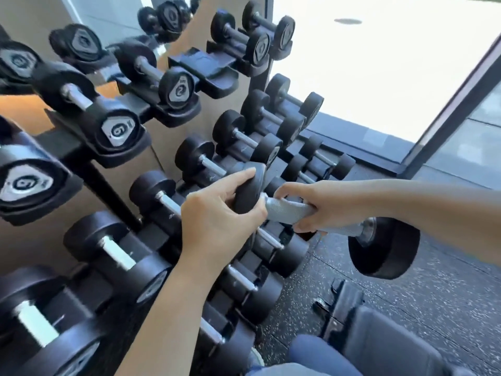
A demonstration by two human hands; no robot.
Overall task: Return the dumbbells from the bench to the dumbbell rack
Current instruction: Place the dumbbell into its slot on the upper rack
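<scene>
I hold one black dumbbell [284,210] with a knurled silver handle level in front of the dumbbell rack [113,191]. My right hand [306,206] is wrapped around the handle. My left hand [219,213] cups the dumbbell's left head, which sits close to the rack's middle row. The right head [385,248] hangs free over the floor. The rack's three tiers hold several black dumbbells. One cradle [214,71] on the top row has nothing in it.
A black padded bench [379,335] stands at the lower right, close to my knee in blue trousers [320,354]. The speckled dark rubber floor [447,289] stretches right of the rack. A bright window with a dark frame [458,104] fills the upper right.
</scene>
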